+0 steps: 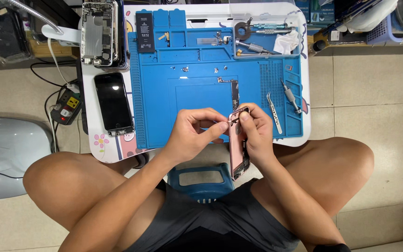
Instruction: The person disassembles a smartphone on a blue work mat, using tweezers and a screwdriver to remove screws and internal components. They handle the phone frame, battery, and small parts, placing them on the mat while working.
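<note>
Right at the near edge of the small white surface [304, 93], the person is holding a pink phone housing [239, 149] on its side, hanging past the edge and over the blue stool [201, 179] between their knees. The right hand [257, 135] is wrapping around the housing from the right, thumb pressing on its top corner. The left hand [194, 133] is coming in from the left with thumb and forefinger pinched together, tips touching the housing's top end; whether there's a tiny part between them is too small to tell.

Most of the surface is being taken up by a blue repair mat [201, 70], running almost to the surface's right and near edges. The middle of the mat is mostly open, with just a thin flex strip [233, 88] and a few tiny screws lying just beyond the hands. Tweezers [273, 112] and a small screwdriver [291, 97] are sitting just right of the right hand, so room is tighter there. A black phone [113, 102] is lying face up off the mat's left side, well apart from the hands, and a gutted phone chassis [99, 32] is sitting at the far left corner next to a black battery [144, 31]. A tray of tools [264, 35] is filling the far right corner.
</note>
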